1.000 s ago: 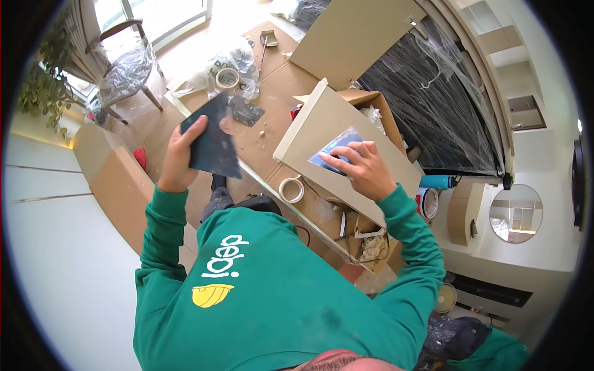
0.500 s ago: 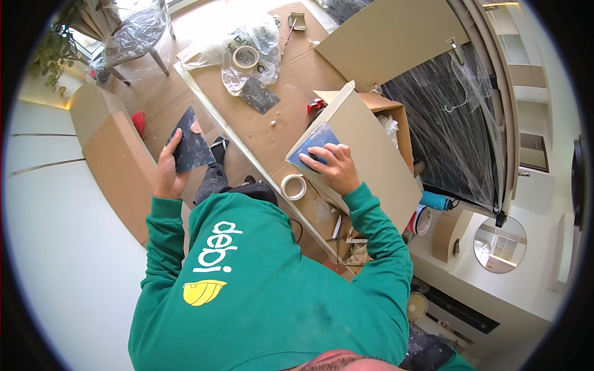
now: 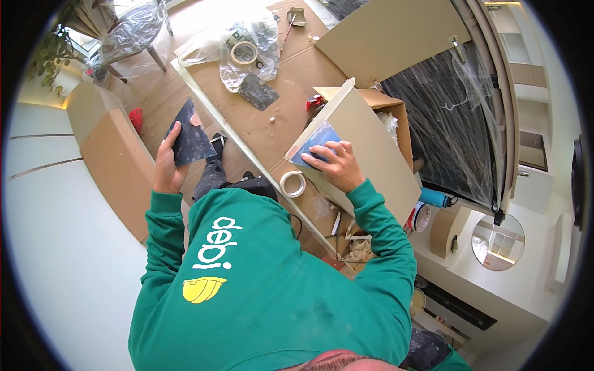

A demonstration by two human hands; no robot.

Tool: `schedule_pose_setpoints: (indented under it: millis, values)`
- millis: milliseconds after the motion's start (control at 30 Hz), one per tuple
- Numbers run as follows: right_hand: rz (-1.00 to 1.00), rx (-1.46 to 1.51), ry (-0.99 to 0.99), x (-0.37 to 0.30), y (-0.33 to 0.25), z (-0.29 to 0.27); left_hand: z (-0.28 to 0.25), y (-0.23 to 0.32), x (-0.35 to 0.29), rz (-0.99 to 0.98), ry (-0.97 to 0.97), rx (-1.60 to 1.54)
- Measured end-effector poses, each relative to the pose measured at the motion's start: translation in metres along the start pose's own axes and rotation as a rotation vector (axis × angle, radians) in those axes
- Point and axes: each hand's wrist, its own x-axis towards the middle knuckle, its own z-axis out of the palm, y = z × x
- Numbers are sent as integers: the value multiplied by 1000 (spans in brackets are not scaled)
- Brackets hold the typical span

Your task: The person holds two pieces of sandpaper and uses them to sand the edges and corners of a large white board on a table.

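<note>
My left hand (image 3: pixel 168 164) is closed on the edge of a dark, dusty flat plate (image 3: pixel 190 139), held up with a dab of pinkish filler (image 3: pixel 195 119) near its far edge. My right hand (image 3: pixel 337 166) grips a blue filler spreader (image 3: pixel 323 135), fingers spread across its face. The spreader lies against the near left end of a beige panel (image 3: pixel 377 157), along its pale edge. A pinkish patch (image 3: pixel 292 152) shows beside the blade at that end. Whether it is on the panel or the blade, I cannot tell.
A roll of tape (image 3: pixel 292 183) lies below the panel's left end. Another tape roll (image 3: pixel 244 54) rests on crumpled plastic. A long pale strip (image 3: pixel 232 133) crosses the cardboard-covered floor. Behind the panel stands an open cardboard box (image 3: pixel 405 133). A blue bottle (image 3: pixel 435 198) is at the right.
The spreader has shifted slightly at the panel's end, and the pinkish patch beside it now shows. My left hand still holds the plate in much the same position.
</note>
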Motion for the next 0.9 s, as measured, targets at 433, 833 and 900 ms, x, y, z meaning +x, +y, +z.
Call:
schedule_pose_setpoints:
  millis: [433,833,900]
  values:
    - [1,13,-1,5,-4,1,-1,2,-5,6,15,-20]
    - [32,28,13,2,3,4,2,2,-3,4,27,0]
    - [48,29,11,6,9,2,2,1,-3,8,28,18]
